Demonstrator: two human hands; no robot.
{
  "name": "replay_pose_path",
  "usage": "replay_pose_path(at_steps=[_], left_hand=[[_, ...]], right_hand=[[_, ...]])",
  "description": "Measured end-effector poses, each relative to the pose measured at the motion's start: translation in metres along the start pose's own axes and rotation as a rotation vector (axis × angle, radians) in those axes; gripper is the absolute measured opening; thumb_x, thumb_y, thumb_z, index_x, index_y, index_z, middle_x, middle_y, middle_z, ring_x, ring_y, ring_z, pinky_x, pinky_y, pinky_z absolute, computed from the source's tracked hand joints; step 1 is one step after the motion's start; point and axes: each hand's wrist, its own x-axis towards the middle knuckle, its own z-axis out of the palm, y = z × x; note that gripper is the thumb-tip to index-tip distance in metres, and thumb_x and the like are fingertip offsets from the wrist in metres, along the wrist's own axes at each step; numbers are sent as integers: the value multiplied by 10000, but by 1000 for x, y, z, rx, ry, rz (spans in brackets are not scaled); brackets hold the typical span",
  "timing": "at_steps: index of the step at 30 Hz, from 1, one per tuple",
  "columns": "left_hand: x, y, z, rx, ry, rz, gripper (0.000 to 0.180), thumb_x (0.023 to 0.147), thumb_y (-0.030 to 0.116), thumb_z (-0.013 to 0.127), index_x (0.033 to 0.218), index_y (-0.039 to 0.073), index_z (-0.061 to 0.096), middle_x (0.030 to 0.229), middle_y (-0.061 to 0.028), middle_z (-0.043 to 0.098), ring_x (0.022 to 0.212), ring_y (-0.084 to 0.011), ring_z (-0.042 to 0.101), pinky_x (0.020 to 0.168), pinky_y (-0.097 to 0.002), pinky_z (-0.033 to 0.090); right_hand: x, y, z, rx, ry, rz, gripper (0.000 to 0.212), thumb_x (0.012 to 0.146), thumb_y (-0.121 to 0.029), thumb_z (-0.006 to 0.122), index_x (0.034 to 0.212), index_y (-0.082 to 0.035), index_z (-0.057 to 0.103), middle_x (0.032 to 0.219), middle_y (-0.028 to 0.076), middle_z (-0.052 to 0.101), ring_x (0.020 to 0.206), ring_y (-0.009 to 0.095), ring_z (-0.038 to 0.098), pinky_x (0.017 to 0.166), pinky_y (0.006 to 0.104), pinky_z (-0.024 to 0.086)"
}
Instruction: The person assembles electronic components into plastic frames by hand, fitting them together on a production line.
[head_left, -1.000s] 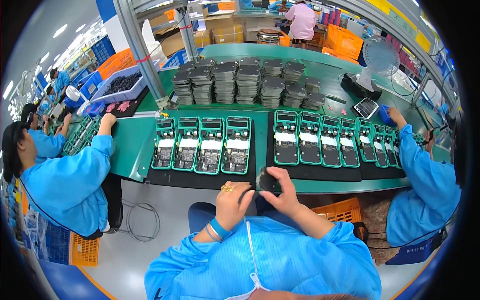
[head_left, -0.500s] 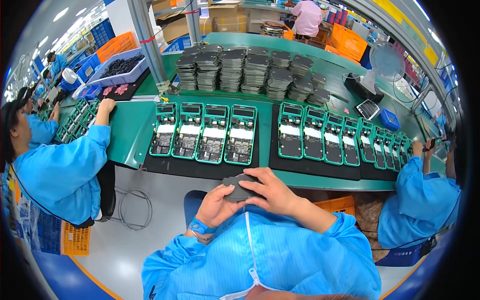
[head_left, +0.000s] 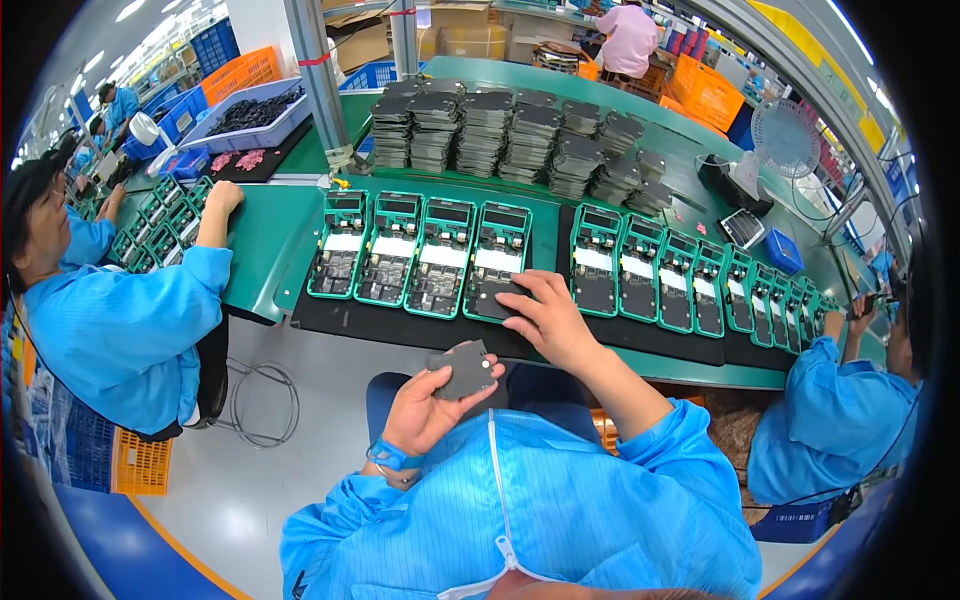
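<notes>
My left hand (head_left: 428,408) is closed on a small stack of dark grey plates (head_left: 466,372), held low in front of the table's edge; a white round spot shows on the top plate. My right hand (head_left: 548,318) reaches to the fourth green-framed housing (head_left: 500,225) of the left group. Its fingers are spread, with the fingertips resting at the right side of a dark grey plate (head_left: 484,299) that lies in the housing's lower part. Three more green housings (head_left: 437,255) stand to its left, their lower parts showing bare inner components.
Tall stacks of dark plates (head_left: 490,130) line the back of the green table (head_left: 262,262). To the right, a row of housings (head_left: 640,270) with dark plates lies on a black mat (head_left: 655,342). Co-workers in blue sit at left (head_left: 130,320) and right (head_left: 825,420).
My right hand has left the stack and moved forward to the fourth housing, where a plate now covers the lower part. My left hand keeps the stack, slightly lower.
</notes>
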Motion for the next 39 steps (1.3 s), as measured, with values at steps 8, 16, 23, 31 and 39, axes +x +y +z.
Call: replay_pose_path(at_steps=[8,16,23,31,39], left_hand=[[1,0,-7,36,19,32,455,952,117,379,1381,-12,301,1342,-251,408,1268,-434,388,1075,-502,323],[0,7,-9,-75,9,37,477,912,95,381,1366,-33,310,1330,-261,418,1269,-443,382,1079,-505,317],[-1,12,-18,-31,115,100,399,936,67,383,1323,-28,369,1311,-221,446,1228,-394,445,1052,-507,366],[-4,21,-22,10,137,152,370,971,123,391,1312,-20,390,1287,-175,474,1183,-312,499,1034,-467,404],[-12,34,-27,-159,106,222,446,940,132,363,1351,-33,311,1324,-285,410,1270,-424,388,1066,-489,345]], right_hand=[[12,4,8,-71,-91,-15,319,799,-189,676,1114,-150,642,1238,105,510,1169,344,428,966,439,387],[16,-5,-3,-169,-189,-72,321,807,-218,665,1123,-163,644,1224,105,515,1180,338,426,953,453,383],[16,-21,1,-143,-113,-102,321,783,-184,681,1092,-108,641,1239,152,495,1144,346,451,936,445,392],[25,-45,12,270,-299,-281,498,756,-209,715,1216,-98,558,1273,175,469,1155,361,449,964,442,411],[53,-37,26,-49,-69,-54,377,774,-204,701,1139,-144,628,1163,148,517,1091,343,459,919,424,415]])
